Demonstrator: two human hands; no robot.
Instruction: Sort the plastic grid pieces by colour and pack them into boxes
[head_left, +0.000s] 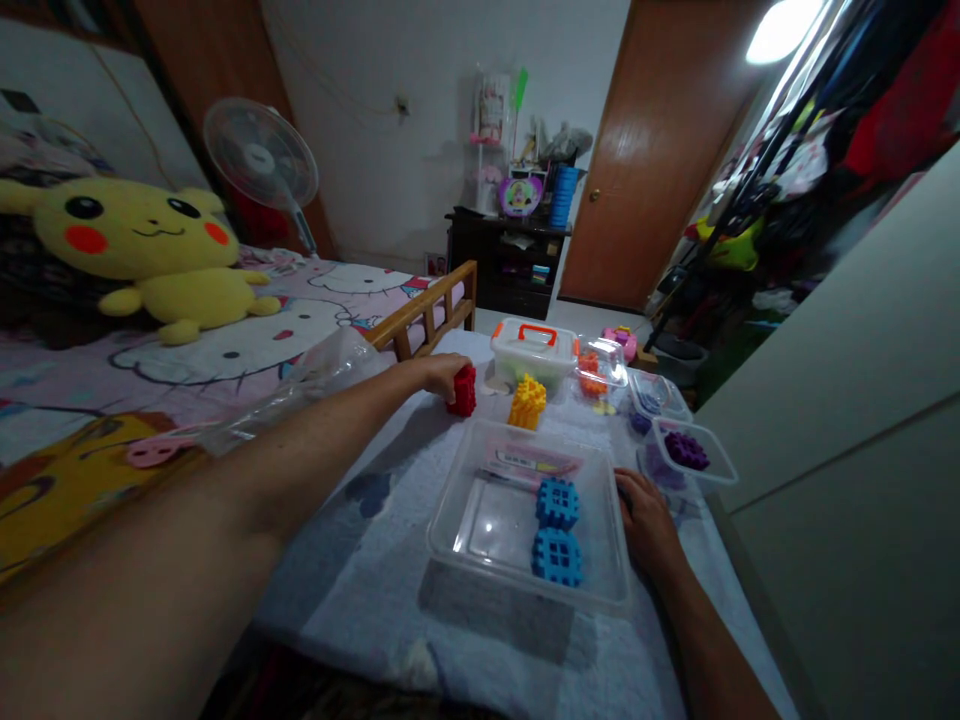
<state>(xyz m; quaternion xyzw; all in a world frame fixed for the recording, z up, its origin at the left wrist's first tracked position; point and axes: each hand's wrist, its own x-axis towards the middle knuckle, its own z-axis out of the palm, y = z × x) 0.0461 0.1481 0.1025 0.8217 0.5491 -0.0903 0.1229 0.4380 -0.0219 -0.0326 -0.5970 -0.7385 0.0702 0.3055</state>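
My left hand reaches far across the table, its fingers closed around a stack of red interlocking blocks. To the right of it stands a stack of yellow interlocking blocks. A large clear plastic box sits nearer to me, with two groups of blue interlocking blocks along its right side. My right hand rests by the box's right wall; its fingertips are partly hidden, and I cannot tell whether they grip the box or only lie against it.
Behind stands a lidded white box with an orange handle. Small clear containers hold orange blocks and purple blocks along the right. A bed with a wooden rail and a yellow plush toy lies left; a white cabinet borders the right.
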